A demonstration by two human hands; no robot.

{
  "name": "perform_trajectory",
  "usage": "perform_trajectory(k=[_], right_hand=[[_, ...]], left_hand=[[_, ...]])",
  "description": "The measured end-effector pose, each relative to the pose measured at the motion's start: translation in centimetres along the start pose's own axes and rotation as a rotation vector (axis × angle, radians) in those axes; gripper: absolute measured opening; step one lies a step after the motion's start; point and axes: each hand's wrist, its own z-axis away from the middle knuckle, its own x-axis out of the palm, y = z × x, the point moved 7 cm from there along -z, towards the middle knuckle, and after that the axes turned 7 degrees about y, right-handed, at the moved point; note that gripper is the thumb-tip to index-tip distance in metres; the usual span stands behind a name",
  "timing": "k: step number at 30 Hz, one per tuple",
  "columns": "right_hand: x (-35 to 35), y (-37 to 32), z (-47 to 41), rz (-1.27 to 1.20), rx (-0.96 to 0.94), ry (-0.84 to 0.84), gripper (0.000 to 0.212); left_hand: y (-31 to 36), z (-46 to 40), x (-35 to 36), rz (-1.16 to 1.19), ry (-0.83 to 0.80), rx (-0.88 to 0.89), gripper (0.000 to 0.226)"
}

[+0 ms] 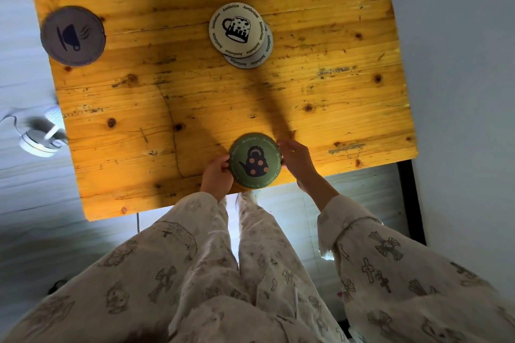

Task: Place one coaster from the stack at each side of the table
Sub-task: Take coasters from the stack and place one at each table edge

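A: Item one, surface?

B: Knotty pine table (pixel 334 97), plank top, scuffed and stained.

A: Coasters on it?

B: Three locations. Green teapot coaster (pixel 255 164), round, lettered rim, at the near edge, slightly overhanging it. Grey teacup coaster (pixel 73 35), lying flat near the left edge. Remaining stack (pixel 241 35) near the table's middle: a cream mug coaster (pixel 237 29) on top, a pale one beneath it, offset toward the near right.

A: Hands?

B: Left hand (pixel 216 175), fingers curled onto the green coaster's left rim, thumb on top. Right hand (pixel 296 159), fingertips against its right rim. Both grip that coaster between them; whether it lies fully on the wood I cannot tell.

A: Clothing?

B: Cream printed sleeves (pixel 390 259) and trousers, cross and figure motifs.

A: Off the table?

B: White corded device (pixel 39 142) on the floor to the left, blurred.
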Motion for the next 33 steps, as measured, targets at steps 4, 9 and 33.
perform_trajectory(k=[4,9,33], right_hand=[[-0.2,0.2,0.1,0.007,0.008,0.008,0.026],[-0.3,0.3,0.2,0.019,0.011,0.005,0.026],[0.5,-16.1,-7.4,0.484,-0.48,-0.014,0.035]], left_hand=[[0.1,0.1,0.1,-0.001,-0.002,0.018,0.045],[0.3,0.1,0.1,-0.057,-0.002,0.059,0.045],[12.6,-12.0,-8.9,-0.599,0.09,0.322,0.102]])
